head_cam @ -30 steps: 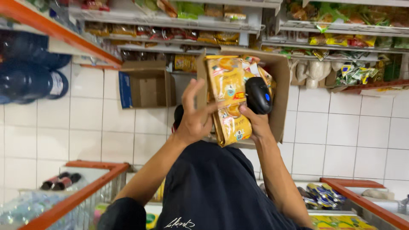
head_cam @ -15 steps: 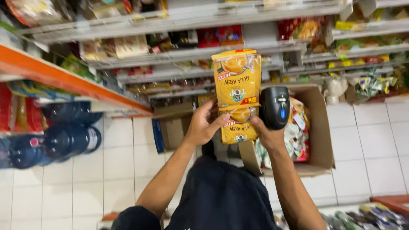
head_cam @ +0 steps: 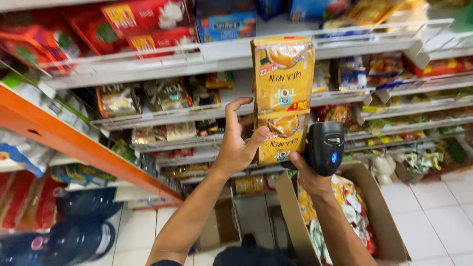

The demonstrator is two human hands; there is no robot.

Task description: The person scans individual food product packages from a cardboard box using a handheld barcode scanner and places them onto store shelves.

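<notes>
Two joined yellow sachets [head_cam: 282, 98], light, limp and slick, hang centre frame; my left hand [head_cam: 236, 145] pinches their lower edge, my right hand [head_cam: 308, 175] grips the black scanner [head_cam: 325, 147].

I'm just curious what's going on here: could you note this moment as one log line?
left hand: holds yellow strip of foil sachets upright | right hand: holds black handheld scanner beside strip | behind: white wire shelves | below: open cardboard box

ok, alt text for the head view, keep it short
The left hand holds up a strip of yellow sachets before stocked shop shelves, while the right hand holds a black handheld scanner beside it. An open cardboard box of packets sits below.
</notes>
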